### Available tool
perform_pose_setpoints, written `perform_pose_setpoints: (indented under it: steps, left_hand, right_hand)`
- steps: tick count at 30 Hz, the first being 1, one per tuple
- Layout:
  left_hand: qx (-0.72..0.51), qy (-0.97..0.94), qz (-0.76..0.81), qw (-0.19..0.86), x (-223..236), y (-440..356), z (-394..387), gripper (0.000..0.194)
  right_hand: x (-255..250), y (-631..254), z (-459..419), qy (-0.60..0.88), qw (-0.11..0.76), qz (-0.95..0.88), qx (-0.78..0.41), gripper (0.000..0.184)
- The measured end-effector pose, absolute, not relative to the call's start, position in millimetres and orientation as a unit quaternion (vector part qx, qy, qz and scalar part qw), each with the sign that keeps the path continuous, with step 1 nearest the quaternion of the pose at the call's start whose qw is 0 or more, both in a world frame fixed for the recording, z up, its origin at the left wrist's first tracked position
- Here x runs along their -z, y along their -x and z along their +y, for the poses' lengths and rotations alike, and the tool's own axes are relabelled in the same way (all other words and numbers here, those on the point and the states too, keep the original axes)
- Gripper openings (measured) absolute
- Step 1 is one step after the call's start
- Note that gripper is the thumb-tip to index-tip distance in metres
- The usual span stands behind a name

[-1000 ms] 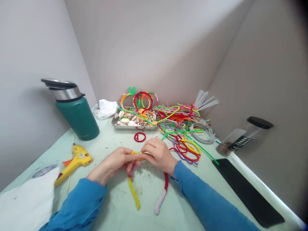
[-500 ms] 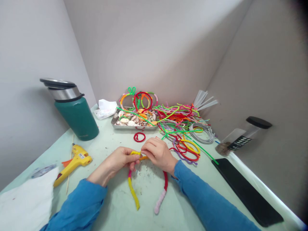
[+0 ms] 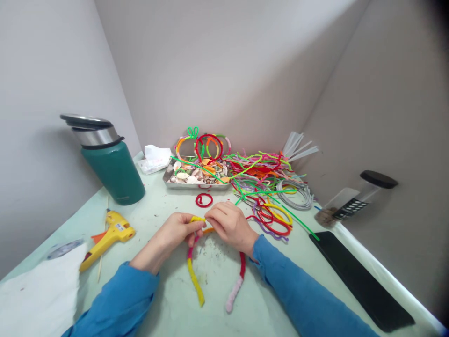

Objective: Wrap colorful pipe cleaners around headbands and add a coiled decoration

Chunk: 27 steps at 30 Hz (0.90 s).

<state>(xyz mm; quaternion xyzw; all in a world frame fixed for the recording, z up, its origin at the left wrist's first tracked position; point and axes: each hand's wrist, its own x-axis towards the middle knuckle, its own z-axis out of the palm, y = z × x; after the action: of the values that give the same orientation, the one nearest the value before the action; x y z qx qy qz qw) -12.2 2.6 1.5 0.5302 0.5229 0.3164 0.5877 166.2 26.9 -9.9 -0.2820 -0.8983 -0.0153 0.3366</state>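
Note:
Between my hands is a short yellow pipe cleaner (image 3: 198, 218), its lower part hidden by my fingers. My left hand (image 3: 182, 227) pinches it between thumb and fingers. My right hand (image 3: 229, 224) is closed at its right end, fingertips pressed together. Just beneath lies a headband (image 3: 194, 276) wrapped in yellow, pink, orange, red and pale lilac, its two ends toward me. The hands cover part of its top arc. A coiled red pipe cleaner ring (image 3: 204, 200) lies on the table just beyond my fingers.
A metal tray (image 3: 196, 186) of shells stands at the back, wrapped headbands behind it. Right of it is a pipe cleaner pile (image 3: 259, 166). A yellow glue gun (image 3: 115, 229) and green bottle (image 3: 114, 173) are left; a black strip (image 3: 358, 276) lies right.
My hands have lifted very slightly from the headband with the yellow pipe cleaner. The grip of both hands looks much the same, and the headband stays in place.

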Motion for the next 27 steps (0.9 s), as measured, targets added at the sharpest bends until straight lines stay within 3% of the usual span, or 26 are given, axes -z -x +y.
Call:
perform_pose_setpoints:
  steps: [10, 27]
  left_hand:
    - [-0.372, -0.488, 0.503, 0.609, 2, 7, 1, 0.03]
    - [-0.49, -0.408, 0.499, 0.587, 7, 7, 4, 0.025]
  right_hand:
    - [16, -153, 18, 0.349, 0.387, -0.854, 0.011, 0.016]
    - [22, -143, 9, 0.363, 0.4, -0.84, -0.059, 0.027]
